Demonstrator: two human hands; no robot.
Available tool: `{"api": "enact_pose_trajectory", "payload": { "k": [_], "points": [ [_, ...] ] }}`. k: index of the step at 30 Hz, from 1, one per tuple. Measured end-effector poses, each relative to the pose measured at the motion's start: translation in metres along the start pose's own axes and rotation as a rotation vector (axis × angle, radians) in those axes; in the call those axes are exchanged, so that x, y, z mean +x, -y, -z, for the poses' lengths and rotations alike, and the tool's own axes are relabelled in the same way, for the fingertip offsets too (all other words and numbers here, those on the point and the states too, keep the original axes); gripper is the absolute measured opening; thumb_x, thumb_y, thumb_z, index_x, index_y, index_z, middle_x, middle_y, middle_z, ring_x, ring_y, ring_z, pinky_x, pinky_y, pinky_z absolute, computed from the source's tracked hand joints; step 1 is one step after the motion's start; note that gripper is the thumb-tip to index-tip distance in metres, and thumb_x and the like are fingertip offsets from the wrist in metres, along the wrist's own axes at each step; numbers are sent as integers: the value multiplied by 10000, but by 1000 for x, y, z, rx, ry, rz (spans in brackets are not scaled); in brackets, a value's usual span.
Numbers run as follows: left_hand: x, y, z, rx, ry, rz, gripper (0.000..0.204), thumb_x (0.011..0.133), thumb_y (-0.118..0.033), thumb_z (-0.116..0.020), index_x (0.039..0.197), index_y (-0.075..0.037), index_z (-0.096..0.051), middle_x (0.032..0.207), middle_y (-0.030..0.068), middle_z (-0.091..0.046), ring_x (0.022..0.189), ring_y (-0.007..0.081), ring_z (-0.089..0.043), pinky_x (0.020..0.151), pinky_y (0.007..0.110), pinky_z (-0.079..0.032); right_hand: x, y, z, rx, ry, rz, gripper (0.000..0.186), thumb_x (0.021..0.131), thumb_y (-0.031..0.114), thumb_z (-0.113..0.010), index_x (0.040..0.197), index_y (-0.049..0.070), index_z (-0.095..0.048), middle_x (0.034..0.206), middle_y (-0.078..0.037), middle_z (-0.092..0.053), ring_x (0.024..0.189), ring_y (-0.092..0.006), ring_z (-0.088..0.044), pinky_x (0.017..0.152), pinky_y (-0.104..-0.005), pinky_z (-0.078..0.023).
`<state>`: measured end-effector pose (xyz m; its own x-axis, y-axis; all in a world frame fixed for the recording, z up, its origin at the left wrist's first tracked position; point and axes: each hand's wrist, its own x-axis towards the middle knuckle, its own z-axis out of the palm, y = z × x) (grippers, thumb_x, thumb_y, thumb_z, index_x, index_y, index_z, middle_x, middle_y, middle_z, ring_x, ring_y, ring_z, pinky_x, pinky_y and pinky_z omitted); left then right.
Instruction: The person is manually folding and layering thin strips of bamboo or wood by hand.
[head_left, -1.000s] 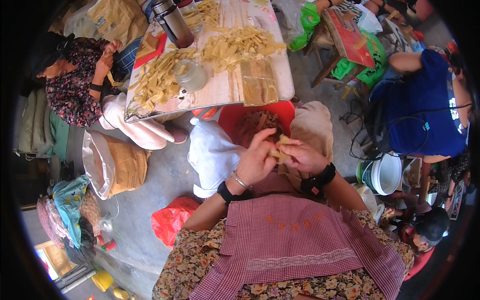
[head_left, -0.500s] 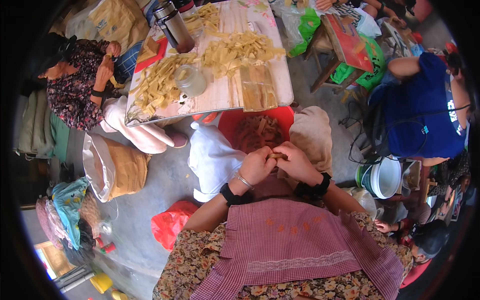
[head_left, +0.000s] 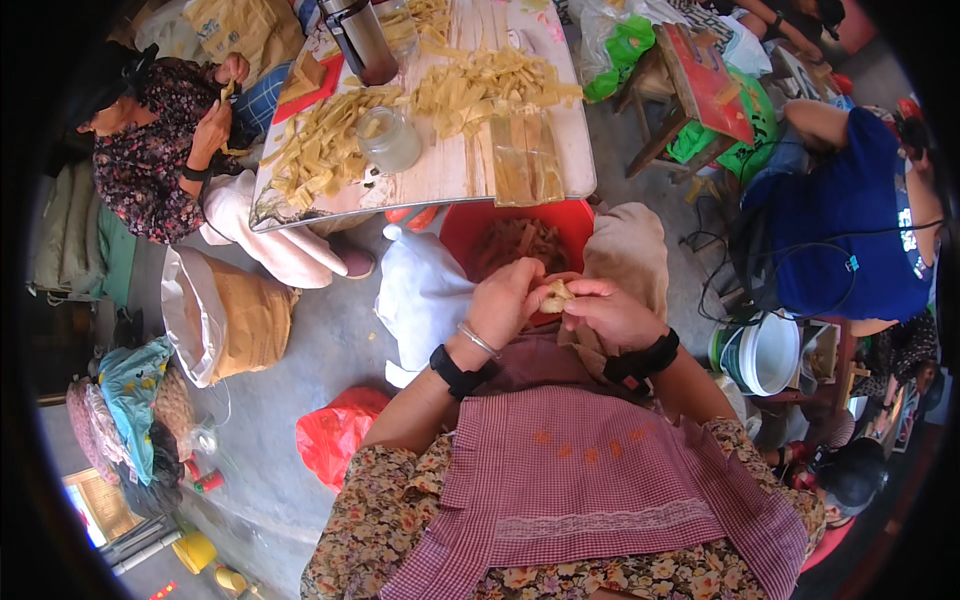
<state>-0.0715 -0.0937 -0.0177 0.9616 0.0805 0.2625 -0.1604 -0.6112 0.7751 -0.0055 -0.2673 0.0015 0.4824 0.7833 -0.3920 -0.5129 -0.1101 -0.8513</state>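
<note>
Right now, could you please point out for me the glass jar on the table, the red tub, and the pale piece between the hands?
Glass jar (head_left: 391,147): head view, on its cloudy side.
Red tub (head_left: 459,229): head view, on its left wall.
Pale piece (head_left: 556,293): head view, on its exposed middle.

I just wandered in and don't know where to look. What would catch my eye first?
Probably the bright red tub below the table's near edge, with brownish pieces inside. Next, the yellowish strips heaped across the tabletop. Then, near the picture's middle, a small pale-yellow piece at the fingers of the left hand and right hand.
</note>
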Motion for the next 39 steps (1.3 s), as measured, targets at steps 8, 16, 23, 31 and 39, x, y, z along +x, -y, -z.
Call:
{"api": "enact_pose_trajectory", "payload": {
  "k": [8,16,23,31,39],
  "points": [
    [-7,-18,5,326,121,-170,151,760,-200,-604,812,-66,-561,759,105,-559,709,283,-565,592,367,-461,8,-9,8,87,0,-96,238,882,150,-507,1056,-9,-542,939,-33,-569,767,-83,-532,689,-212,-451],
    [-4,-6,22,-108,289,162,248,845,-262,-558,820,-19,-602,692,94,-612,598,240,-590,556,308,-468,5,6,-2,-1,-20,-70,274,904,134,-418,1094,-40,-511,932,-68,-580,787,-112,-550,654,-236,-483],
    [-1,4,25,-407,302,317,234,872,-232,-534,787,-24,-597,616,58,-576,559,124,-532,532,261,-427,5,12,15,-134,-29,-90,281,895,137,-437,1100,-41,-506,836,-53,-568,729,-93,-537,575,-199,-475],
    [0,-1,33,-777,280,467,237,903,-192,-497,779,-14,-593,691,4,-596,634,60,-536,608,205,-450,1,28,18,-234,-50,-18,255,890,228,-507,939,-12,-581,630,46,-423,513,-26,-383,450,-170,-339],
    [-3,0,49,-846,325,490,252,911,-252,-476,864,-18,-555,742,23,-592,676,79,-568,636,200,-462,-5,37,33,-105,-83,-18,225,858,199,-547,917,-11,-603,662,32,-492,533,-30,-398,461,-183,-359]
  ]
}}
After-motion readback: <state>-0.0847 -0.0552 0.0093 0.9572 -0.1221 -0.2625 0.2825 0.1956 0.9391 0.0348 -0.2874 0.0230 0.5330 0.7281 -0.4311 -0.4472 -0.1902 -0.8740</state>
